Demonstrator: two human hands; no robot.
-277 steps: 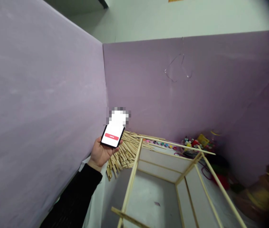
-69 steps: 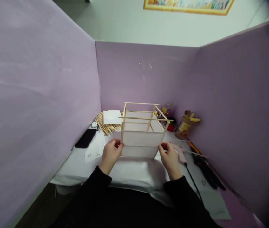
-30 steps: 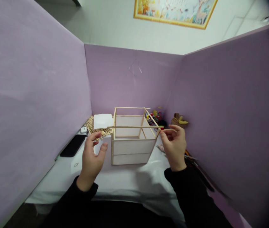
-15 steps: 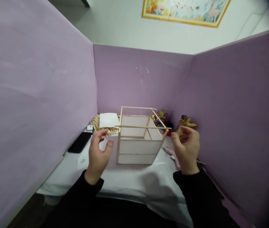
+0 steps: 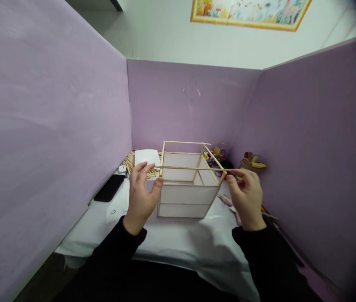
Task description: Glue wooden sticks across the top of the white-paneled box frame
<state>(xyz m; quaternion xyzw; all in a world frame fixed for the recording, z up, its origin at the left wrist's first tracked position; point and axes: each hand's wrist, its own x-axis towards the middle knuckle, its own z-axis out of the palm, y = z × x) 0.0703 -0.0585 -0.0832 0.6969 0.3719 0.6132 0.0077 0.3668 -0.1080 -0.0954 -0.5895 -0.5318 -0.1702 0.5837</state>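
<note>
- Left hand (image 5: 143, 197) is spread, fingers at one end of the long stick (image 5: 193, 168); I can't tell if it grips.
- Right hand (image 5: 245, 193) pinches the other end.
- The box (image 5: 189, 196) stands on the bench (image 5: 171, 237); its low walls look done, its open top not yet.
- Spare sticks (image 5: 129, 162) lie behind, leftward.

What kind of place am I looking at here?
Probably a small craft booth: purple partitions stand around three sides of a white-covered table bearing a stick frame and a pile of thin sticks.
</note>
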